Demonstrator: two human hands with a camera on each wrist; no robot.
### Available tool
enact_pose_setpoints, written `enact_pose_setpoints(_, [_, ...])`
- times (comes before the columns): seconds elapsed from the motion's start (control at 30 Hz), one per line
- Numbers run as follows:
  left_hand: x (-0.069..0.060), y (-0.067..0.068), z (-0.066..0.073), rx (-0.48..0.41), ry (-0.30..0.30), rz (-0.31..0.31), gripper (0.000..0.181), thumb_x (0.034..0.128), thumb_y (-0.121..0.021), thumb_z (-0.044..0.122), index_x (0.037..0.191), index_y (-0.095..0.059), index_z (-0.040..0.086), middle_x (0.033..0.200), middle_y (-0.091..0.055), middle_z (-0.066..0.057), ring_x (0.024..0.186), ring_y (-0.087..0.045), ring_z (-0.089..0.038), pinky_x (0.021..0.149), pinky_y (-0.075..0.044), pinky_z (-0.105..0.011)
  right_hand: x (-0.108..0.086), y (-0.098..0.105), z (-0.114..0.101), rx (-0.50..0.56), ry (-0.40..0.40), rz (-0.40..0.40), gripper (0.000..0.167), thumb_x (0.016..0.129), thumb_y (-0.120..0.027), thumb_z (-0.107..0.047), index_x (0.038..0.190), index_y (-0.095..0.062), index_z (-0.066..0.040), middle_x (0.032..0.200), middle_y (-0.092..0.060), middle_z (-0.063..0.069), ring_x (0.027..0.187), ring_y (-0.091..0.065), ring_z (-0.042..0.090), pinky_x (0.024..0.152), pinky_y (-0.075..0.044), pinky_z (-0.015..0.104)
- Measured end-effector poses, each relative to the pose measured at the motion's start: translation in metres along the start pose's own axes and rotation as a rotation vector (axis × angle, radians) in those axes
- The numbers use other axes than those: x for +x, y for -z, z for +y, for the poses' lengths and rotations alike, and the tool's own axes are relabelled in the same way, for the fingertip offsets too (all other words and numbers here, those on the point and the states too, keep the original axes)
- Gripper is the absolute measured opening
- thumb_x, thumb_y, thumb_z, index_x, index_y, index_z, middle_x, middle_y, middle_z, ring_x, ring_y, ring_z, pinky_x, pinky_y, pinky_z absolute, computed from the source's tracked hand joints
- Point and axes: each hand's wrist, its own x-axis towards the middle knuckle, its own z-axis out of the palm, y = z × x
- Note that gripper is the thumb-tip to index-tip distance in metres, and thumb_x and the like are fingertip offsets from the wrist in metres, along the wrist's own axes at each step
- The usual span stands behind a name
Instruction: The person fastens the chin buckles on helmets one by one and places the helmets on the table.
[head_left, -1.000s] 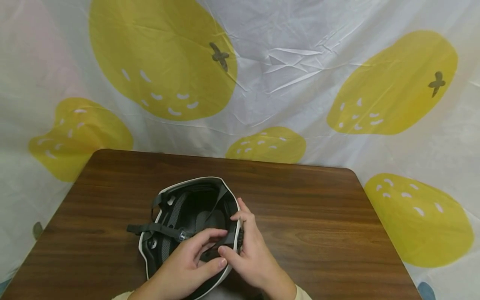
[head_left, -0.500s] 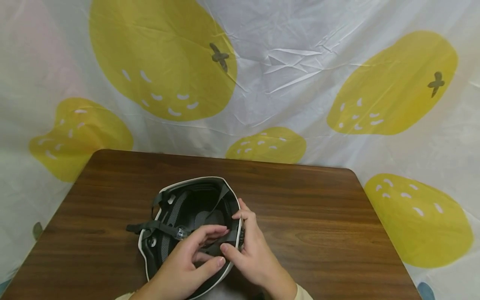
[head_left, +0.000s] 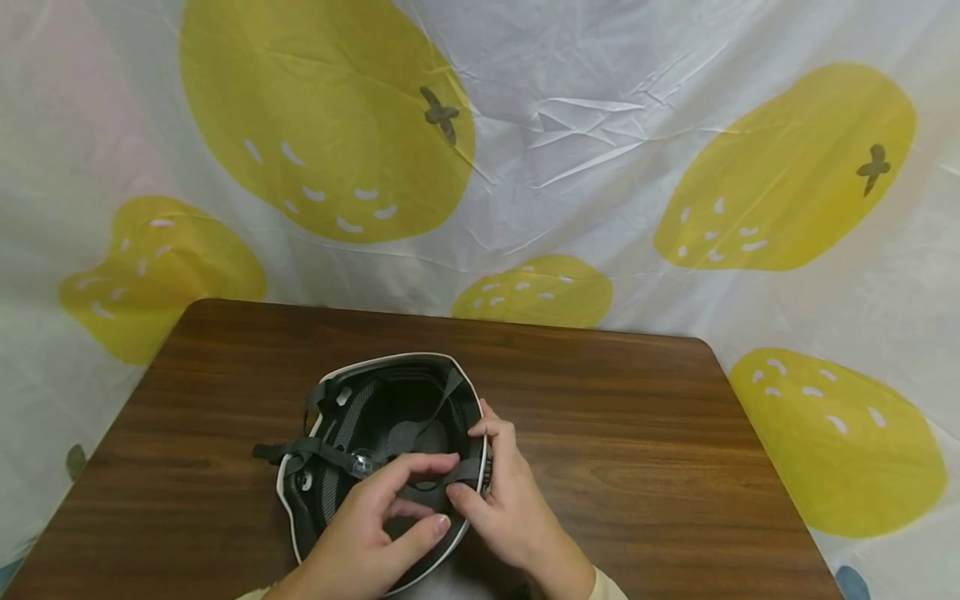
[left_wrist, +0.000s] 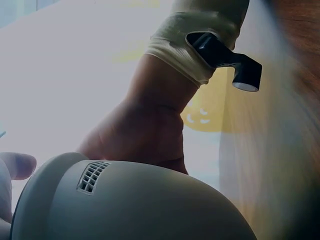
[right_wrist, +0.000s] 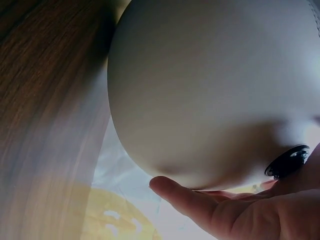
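Observation:
A white-shelled helmet [head_left: 414,358] lies with its black-lined hollow facing up, its outer shell [left_wrist: 145,200] filling much of the wrist views [right_wrist: 200,90]. The right hand [head_left: 517,492] grips the rim on the right, thumb inside beside a dark strap, fingers outside. In the right wrist view this hand [right_wrist: 250,212] lies along the shell near a black round knob [right_wrist: 287,161]. Over the hollow is the left hand [head_left: 363,525], fingers loosely bent and thumb apart, with nothing visible between them. Some of its fingers are partly hidden.
Dark straps with a clear buckle [head_left: 363,465] cross the helmet's left side, one end hanging over the rim. Beneath is a brown wooden table [head_left: 637,433]. Behind it hangs a white cloth [head_left: 585,208] with yellow fruit prints.
The helmet's right rim and the right hand have shifted slightly right. The dark strap by the right thumb shows more plainly. The left fingertips have moved only a little.

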Motion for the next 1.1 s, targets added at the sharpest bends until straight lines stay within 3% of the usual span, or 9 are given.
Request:
enact_pose_setpoints(0.13, [-0.0015, -0.0006, -0.0006, 0.022, -0.025, 0.006, 0.045, 0.0988, -0.072, 0.001, 0.142, -0.061, 0.008, 0.143, -0.064, -0.013, 0.128, -0.061, -0.017, 0.084, -0.063, -0.038, 0.0000, 0.0004, 0.0010, -0.007, -0.012, 0.007, 0.054, 0.083, -0.068, -0.009, 0.132, -0.044, -0.014, 0.165, -0.039, 0.022, 0.149, -0.043, 0.034, 0.115, -0.043, 0.048])
enact_pose_setpoints(0.27, [-0.0020, -0.0006, -0.0019, 0.021, -0.013, 0.011, 0.043, 0.0985, -0.072, 0.001, 0.140, -0.062, 0.007, 0.142, -0.065, -0.014, 0.128, -0.062, -0.018, 0.083, -0.063, -0.038, -0.0004, 0.0006, 0.0021, -0.021, -0.035, 0.026, 0.050, 0.085, -0.062, -0.003, 0.132, -0.047, -0.014, 0.166, -0.041, 0.015, 0.148, -0.045, 0.028, 0.114, -0.045, 0.047])
enact_pose_setpoints(0.53, [-0.0018, -0.0008, -0.0036, 0.026, -0.014, 0.005, 0.036, 0.0988, -0.073, 0.002, 0.133, -0.065, 0.007, 0.140, -0.066, -0.011, 0.127, -0.063, -0.019, 0.082, -0.063, -0.038, 0.0006, 0.0007, 0.0055, -0.059, -0.049, 0.035, 0.039, 0.089, -0.063, -0.005, 0.125, -0.049, -0.013, 0.164, -0.044, 0.011, 0.146, -0.048, 0.027, 0.113, -0.046, 0.051])
enact_pose_setpoints(0.8, [-0.0012, -0.0012, -0.0021, 0.030, 0.009, 0.008, 0.033, 0.0984, -0.074, 0.002, 0.130, -0.066, 0.009, 0.140, -0.067, -0.009, 0.127, -0.063, -0.020, 0.084, -0.063, -0.039, 0.0020, 0.0012, 0.0062, -0.059, -0.049, 0.062, 0.042, 0.085, -0.064, -0.004, 0.124, -0.049, -0.012, 0.163, -0.048, 0.010, 0.143, -0.052, 0.026, 0.111, -0.047, 0.051])
enact_pose_setpoints(1.1, [-0.0011, -0.0031, -0.0017, 0.117, -0.071, 0.018, 0.037, 0.0961, -0.077, 0.005, 0.130, -0.067, 0.016, 0.139, -0.067, -0.012, 0.127, -0.064, -0.023, 0.083, -0.062, -0.039, 0.0034, 0.0027, 0.0059, 0.008, -0.065, 0.083, 0.048, 0.081, -0.060, 0.001, 0.125, -0.050, -0.012, 0.162, -0.048, 0.011, 0.145, -0.050, 0.026, 0.112, -0.043, 0.056])
